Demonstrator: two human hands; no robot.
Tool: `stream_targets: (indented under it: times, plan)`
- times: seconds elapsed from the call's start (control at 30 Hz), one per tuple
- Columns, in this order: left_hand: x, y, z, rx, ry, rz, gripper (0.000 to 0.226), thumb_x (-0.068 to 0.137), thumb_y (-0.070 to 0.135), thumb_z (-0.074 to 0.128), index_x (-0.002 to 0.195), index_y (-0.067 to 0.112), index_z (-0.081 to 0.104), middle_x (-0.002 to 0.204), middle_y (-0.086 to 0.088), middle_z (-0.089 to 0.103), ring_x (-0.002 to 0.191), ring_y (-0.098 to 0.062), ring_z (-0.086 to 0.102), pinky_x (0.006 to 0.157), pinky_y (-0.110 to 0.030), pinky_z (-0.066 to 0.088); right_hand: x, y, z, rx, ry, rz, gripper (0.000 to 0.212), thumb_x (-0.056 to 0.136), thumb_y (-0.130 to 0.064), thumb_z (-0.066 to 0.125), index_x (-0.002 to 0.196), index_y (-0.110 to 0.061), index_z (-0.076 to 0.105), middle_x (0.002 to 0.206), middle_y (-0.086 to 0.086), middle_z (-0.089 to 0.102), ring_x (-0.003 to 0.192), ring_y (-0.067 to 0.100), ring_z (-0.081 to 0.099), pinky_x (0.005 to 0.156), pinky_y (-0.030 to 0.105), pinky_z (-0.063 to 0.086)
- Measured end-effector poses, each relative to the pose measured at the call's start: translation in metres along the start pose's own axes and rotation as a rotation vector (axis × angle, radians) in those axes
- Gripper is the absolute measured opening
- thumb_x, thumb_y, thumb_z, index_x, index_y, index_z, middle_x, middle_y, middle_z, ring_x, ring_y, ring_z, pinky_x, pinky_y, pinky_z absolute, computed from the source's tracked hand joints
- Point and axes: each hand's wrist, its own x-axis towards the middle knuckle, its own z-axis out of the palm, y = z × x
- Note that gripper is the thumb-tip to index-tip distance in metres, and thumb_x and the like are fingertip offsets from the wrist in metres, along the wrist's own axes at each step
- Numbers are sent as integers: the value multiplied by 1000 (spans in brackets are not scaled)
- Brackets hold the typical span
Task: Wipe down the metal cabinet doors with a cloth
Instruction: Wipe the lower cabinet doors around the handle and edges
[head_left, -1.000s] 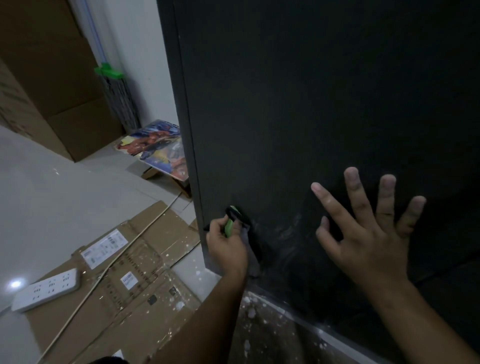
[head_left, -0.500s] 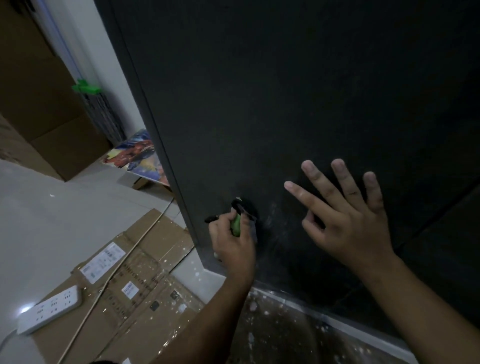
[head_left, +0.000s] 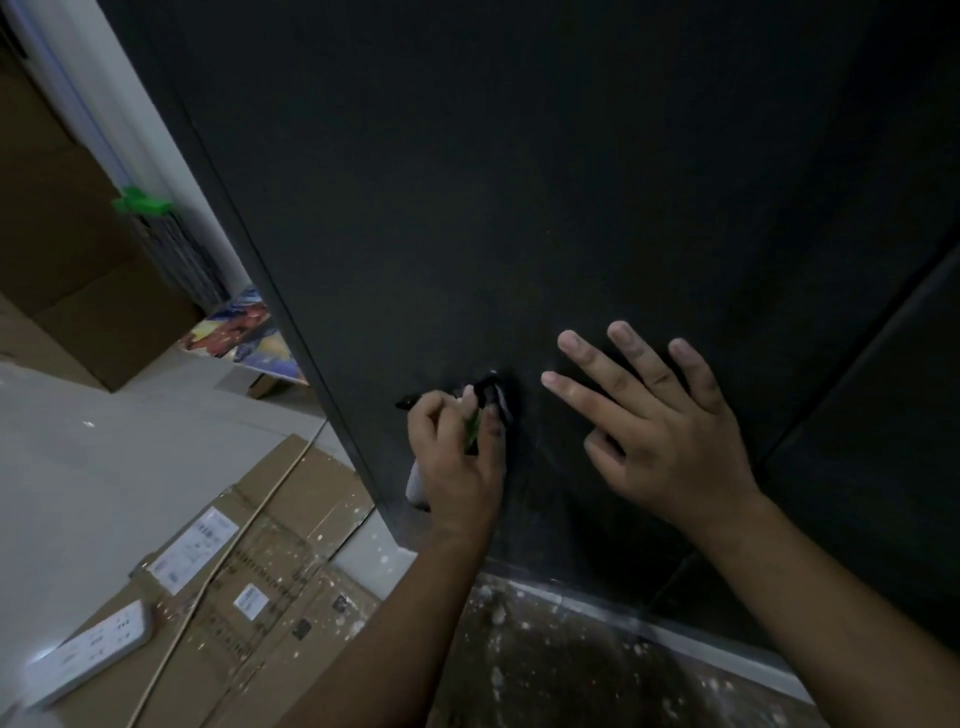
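Note:
A tall black metal cabinet door (head_left: 545, 182) fills most of the view. My left hand (head_left: 457, 462) grips a small bunched cloth (head_left: 491, 397), dark with a green and a white part, and presses it against the door near its lower left edge. A white end of the cloth hangs below my palm. My right hand (head_left: 654, 421) lies flat on the door to the right of the cloth, fingers straight and spread. Faint pale smears show on the door between the two hands.
Flattened cardboard (head_left: 249, 587) with paint specks lies on the floor at lower left, a white power strip (head_left: 83, 654) on it. A colourful picture board (head_left: 249, 332) leans behind the door edge. A green-headed mop (head_left: 143, 202) stands at the wall beside brown boxes (head_left: 62, 249).
My left hand with the cloth has shifted slightly right and up along the door. The right hand stays flat on the door. The view has swung a little toward the door.

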Motion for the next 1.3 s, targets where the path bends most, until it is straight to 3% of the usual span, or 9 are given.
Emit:
stream_targets:
  times: [0.1, 0.27, 0.33, 0.4, 0.6, 0.7, 0.93, 1.17, 1.3]
  plan:
    - [-16, 4, 7, 30, -151, 155, 13, 94, 15, 64, 103, 5, 64, 109, -4, 46, 95, -20, 50, 84, -30, 46, -1, 0, 1, -6, 4, 0, 58, 89, -24, 54, 147, -32, 52, 163, -7, 32, 155, 17, 17, 123, 43, 8]
    - [-37, -21, -3, 215, -451, 530, 30, 95, 26, 61, 124, 20, 55, 120, -6, 45, 102, -23, 47, 88, -25, 37, -3, 2, -2, -14, -25, -13, 60, 90, -25, 54, 149, -32, 49, 164, -7, 29, 155, 17, 15, 123, 43, 7]
    - [-35, -36, -6, 227, -470, 474, 26, 97, 39, 58, 116, 22, 58, 113, -1, 50, 100, -16, 50, 90, -31, 43, -3, 2, -3, -16, -36, -8, 62, 89, -25, 54, 150, -33, 47, 165, -7, 28, 156, 17, 14, 123, 42, 6]
    - [-26, -40, -8, 279, -407, 438, 19, 97, 42, 57, 104, 24, 58, 104, -2, 52, 94, -17, 51, 89, -39, 48, -2, 1, -2, -13, -36, 1, 61, 90, -25, 53, 150, -34, 47, 164, -8, 28, 156, 16, 13, 123, 42, 5]
    - [3, -31, -7, 76, -68, 195, 4, 94, 9, 60, 95, 6, 59, 99, -15, 49, 93, -26, 50, 80, -34, 46, -4, -1, 2, -23, -33, 9, 61, 92, -26, 50, 152, -34, 44, 165, -8, 27, 156, 17, 12, 123, 43, 1]
    - [-10, -18, 1, 15, -94, 175, 8, 95, 10, 61, 97, 3, 63, 102, -14, 50, 96, -24, 50, 84, -32, 47, -5, -1, 3, -34, -26, 6, 60, 92, -27, 50, 152, -34, 45, 165, -8, 28, 156, 18, 13, 123, 44, 1]
    - [-12, -14, -1, 24, -285, 393, 17, 93, 11, 68, 109, 14, 62, 101, -17, 56, 93, -25, 52, 88, -21, 40, -6, 7, 1, 18, 46, 20, 60, 93, -22, 51, 152, -29, 45, 163, -5, 31, 153, 14, 23, 121, 40, 12]
    - [44, 28, 0, -109, 48, 301, 17, 89, 1, 72, 104, 6, 68, 96, -20, 55, 88, -30, 56, 80, -39, 50, -15, 23, -7, -33, 64, 46, 59, 95, -24, 52, 153, -29, 43, 164, -3, 30, 154, 13, 18, 122, 43, 7]
    - [24, 38, 11, -104, 23, 298, 17, 88, -1, 74, 104, -2, 74, 101, -22, 56, 88, -33, 57, 84, -34, 49, -21, 38, -17, -39, 49, 39, 57, 96, -24, 54, 152, -31, 45, 163, -3, 31, 155, 14, 16, 122, 46, 4]
